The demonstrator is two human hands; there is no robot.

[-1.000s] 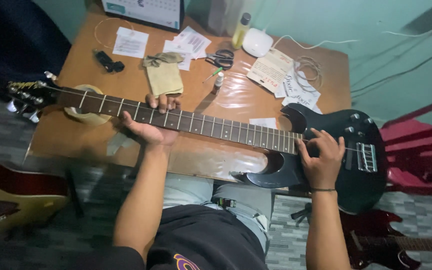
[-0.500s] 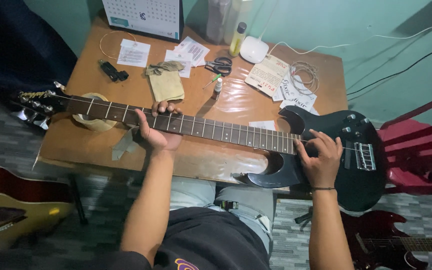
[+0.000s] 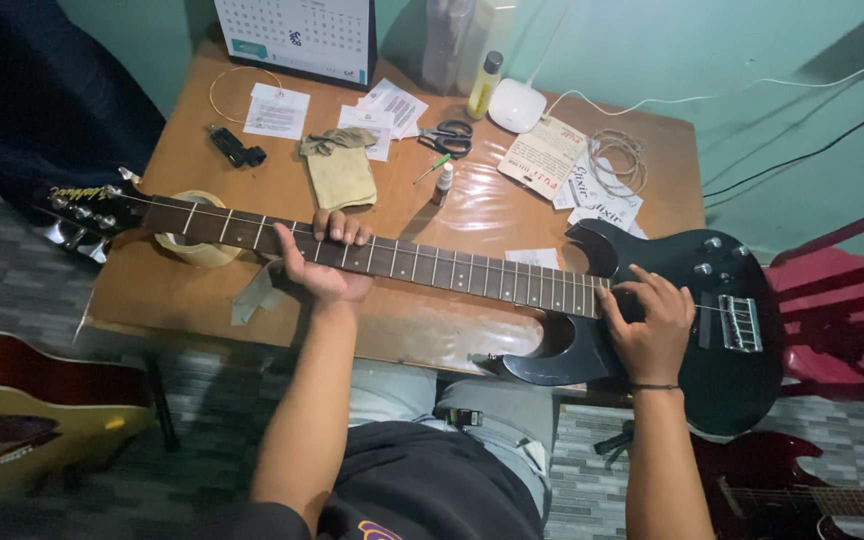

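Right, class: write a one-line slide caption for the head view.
Left hand wraps the neck of a black electric guitar lying across a wooden table, right hand at its strings.

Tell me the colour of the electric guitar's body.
Glossy black, seen in the head view: electric guitar.

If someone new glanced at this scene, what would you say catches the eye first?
The black electric guitar lying across the wooden table dominates the view. The left hand wraps its neck near the middle, and the right hand rests on the strings over the body. Behind it, scissors, string packets and a desk calendar crowd the tabletop.
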